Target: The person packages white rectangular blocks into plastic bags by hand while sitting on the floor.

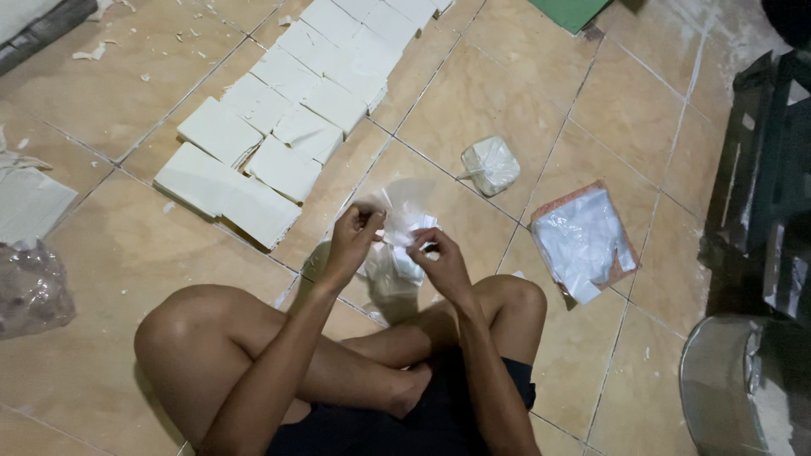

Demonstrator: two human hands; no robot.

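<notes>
We see a thin, clear plastic bag (397, 245), crinkled and faintly glossy, pinched between our left hand (353, 241) and right hand (439, 262). The white blocks (279, 110) look matt and chalky. The floor tiles (473, 93) are glazed beige ceramic, dusty. A stack of plastic sheets (583, 236) shines; the metal pot (726, 388) looks dull grey.

Clear plastic bag (397, 241) between the hands is blurring; its contents are not showing clearly. Fingertips of the left hand (353, 239) and right hand (439, 260) are disappearing behind the plastic. Green sheet (571, 10) is running off the top edge. Metal drum (735, 388) is getting cut by the right and bottom edges. Dark bag (29, 287) at left edge is staying too murky to identify.
</notes>
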